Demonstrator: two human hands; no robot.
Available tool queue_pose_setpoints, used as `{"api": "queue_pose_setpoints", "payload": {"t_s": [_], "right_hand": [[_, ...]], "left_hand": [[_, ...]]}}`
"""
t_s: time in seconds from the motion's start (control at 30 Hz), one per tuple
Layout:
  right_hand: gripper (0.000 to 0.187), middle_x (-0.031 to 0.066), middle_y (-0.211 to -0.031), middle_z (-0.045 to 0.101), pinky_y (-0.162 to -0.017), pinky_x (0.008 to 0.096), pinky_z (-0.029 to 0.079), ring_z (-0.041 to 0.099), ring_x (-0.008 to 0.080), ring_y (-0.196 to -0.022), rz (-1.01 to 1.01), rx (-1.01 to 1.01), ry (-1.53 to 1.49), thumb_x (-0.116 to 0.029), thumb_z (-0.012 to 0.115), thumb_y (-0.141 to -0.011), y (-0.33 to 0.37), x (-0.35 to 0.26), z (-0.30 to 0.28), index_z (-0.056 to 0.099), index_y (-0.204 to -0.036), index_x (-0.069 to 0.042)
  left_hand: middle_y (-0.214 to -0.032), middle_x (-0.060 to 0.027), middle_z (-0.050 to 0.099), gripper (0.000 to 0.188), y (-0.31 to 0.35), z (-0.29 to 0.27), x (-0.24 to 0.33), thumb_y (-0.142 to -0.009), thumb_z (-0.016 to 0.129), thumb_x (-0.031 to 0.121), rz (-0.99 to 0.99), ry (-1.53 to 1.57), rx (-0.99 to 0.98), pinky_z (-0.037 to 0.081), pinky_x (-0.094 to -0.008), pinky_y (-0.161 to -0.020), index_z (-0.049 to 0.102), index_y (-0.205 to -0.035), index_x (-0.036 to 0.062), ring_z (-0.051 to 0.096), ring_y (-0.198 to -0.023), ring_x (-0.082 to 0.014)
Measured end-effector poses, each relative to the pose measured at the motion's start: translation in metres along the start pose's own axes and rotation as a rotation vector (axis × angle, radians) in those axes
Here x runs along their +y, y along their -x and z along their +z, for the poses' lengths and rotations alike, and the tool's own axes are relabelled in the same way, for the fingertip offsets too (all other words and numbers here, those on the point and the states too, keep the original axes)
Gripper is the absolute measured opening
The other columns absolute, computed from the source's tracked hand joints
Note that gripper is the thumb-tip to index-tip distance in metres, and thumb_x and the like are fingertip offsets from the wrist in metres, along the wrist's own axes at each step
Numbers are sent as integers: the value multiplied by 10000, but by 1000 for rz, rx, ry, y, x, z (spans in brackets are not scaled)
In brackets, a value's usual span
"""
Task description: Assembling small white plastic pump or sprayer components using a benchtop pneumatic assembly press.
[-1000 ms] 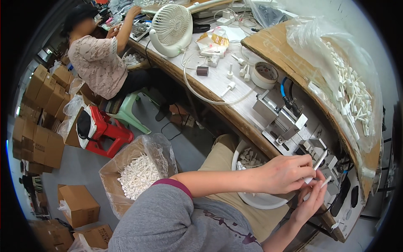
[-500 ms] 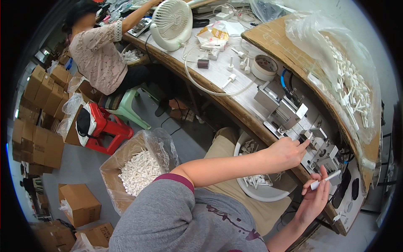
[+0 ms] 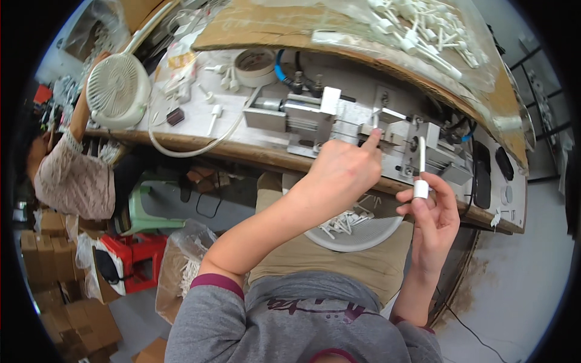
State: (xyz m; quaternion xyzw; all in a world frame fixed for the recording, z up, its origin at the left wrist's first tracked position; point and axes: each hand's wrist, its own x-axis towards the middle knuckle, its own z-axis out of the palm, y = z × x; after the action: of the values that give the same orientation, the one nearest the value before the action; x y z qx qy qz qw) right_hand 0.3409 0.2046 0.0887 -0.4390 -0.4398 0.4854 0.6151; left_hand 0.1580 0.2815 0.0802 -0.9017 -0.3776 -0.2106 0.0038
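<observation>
My left hand (image 3: 350,172) reaches over the bench-edge metal fixture (image 3: 396,136). Its index finger is stretched out, the tip at a small white piece (image 3: 375,119) seated in the fixture. The other fingers are curled under, and what they may hold is hidden. In my right hand (image 3: 437,227), thumb and fingers close around the white cap-like end of a stemmed plastic part (image 3: 422,158). Its thin stem points up, beside the fixture's right-hand metal block (image 3: 428,136). A second metal block with a cylinder (image 3: 296,115) stands to the left.
Below the bench edge, a white tub (image 3: 357,242) holds white stemmed parts. Cardboard (image 3: 266,30) with a bagged heap of parts (image 3: 423,33) rises behind. A fan (image 3: 118,91), tape roll (image 3: 254,65) and loose parts lie left. Another person (image 3: 75,181) sits at far left.
The view has swung to the right. My right hand has turned the stemmed part from slanting to nearly upright. My left index finger stays at the fixture.
</observation>
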Motion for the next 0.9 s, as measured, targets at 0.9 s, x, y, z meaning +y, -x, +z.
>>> {"api": "queue_pose_setpoints", "payload": {"t_s": [0.9], "right_hand": [[243,124,-1210,696,-546,330,543,644,254,-549,-658,-371,1406,-79,743,-782,-55,29,22,620,-985,-28]], "left_hand": [[-956,-203,718,382,-164,-28,-75,-786,800,288,-264,237,254,564,-396,-769,726,-1016,-8,708,-862,-300]]}}
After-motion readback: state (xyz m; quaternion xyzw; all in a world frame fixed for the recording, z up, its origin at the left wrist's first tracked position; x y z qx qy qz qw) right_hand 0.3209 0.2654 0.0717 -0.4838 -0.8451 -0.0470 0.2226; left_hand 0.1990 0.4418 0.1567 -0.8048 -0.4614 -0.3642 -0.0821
